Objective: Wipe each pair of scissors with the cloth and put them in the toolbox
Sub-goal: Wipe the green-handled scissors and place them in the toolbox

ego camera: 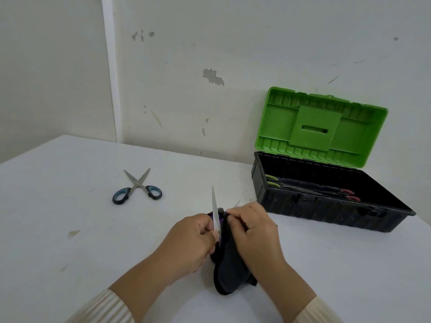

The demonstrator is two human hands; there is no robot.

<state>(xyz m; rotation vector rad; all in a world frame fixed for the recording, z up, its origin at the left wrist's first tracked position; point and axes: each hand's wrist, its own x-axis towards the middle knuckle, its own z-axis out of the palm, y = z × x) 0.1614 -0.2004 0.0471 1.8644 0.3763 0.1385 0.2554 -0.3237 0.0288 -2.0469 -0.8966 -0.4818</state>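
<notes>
Head view: the left hand (193, 238) curls around the purple-handled scissors (215, 213), with one blade pointing up. The right hand (254, 231) pinches the dark cloth (229, 269) over the other blade. Blue-handled scissors (137, 187) lie spread on the tabletop (70, 229), well left of the open toolbox (326, 213), which holds two more pairs (314, 188).

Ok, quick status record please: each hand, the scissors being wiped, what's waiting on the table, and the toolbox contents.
left hand: grips the held scissors, one blade pointing up
right hand: pinches the dark cloth round the other blade
waiting on table: blue-handled scissors, blades open, untouched
toolbox: green lid open; green-handled scissors and red-handled scissors inside
not yet in toolbox: two pairs
</notes>
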